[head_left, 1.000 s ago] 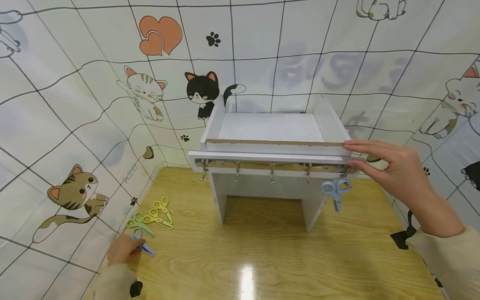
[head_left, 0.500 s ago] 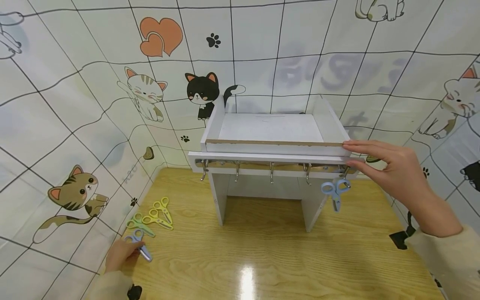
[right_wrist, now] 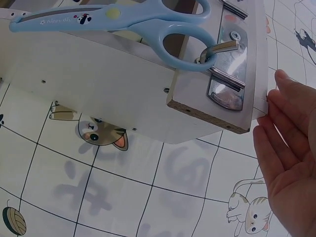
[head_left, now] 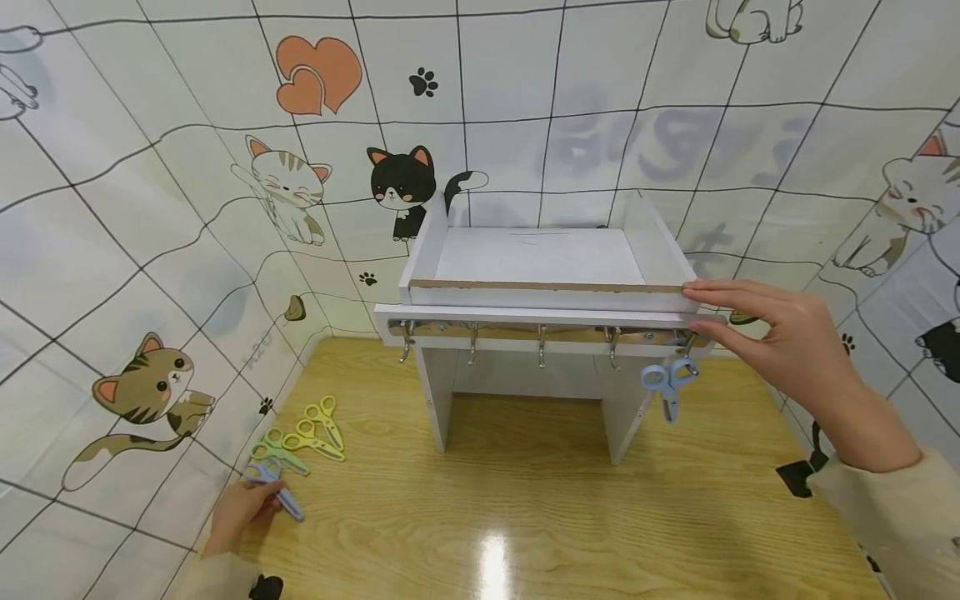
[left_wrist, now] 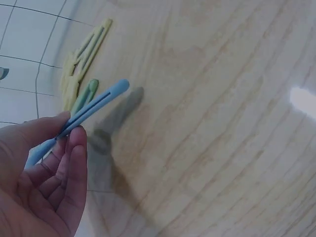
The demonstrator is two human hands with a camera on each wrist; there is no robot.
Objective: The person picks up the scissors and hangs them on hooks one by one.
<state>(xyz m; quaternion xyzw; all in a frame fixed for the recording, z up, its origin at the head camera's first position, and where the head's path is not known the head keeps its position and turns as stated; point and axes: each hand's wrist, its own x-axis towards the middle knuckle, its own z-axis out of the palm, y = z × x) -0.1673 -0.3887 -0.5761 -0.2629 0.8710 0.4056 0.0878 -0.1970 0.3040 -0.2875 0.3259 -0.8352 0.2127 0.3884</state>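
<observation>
In the head view, my left hand (head_left: 238,510) pinches light-blue scissors (head_left: 288,502) between thumb and fingers at the table's left side. The left wrist view shows the scissors (left_wrist: 98,102) edge-on, tilted over the wood, blade end pointing away. My right hand (head_left: 795,350) rests with extended fingers at the right front corner of a white shelf (head_left: 551,297), thumb lower than the fingers. Just below it, other blue scissors (head_left: 670,387) hang by a handle loop from the rail's rightmost hook (right_wrist: 217,49). Green scissors (head_left: 281,452) lie beside my left hand.
Two yellow scissors (head_left: 313,442) lie just behind the green pair. Several metal hooks (head_left: 542,346) line the shelf's front rail. The shelf stands on a wooden table (head_left: 525,492), with a cat-patterned sheet (head_left: 510,150) behind and along the sides.
My left hand has drawn the blue scissors slightly left and nearer, and their angle has turned a little. My right hand stays at the shelf corner. The hanging scissors have not moved.
</observation>
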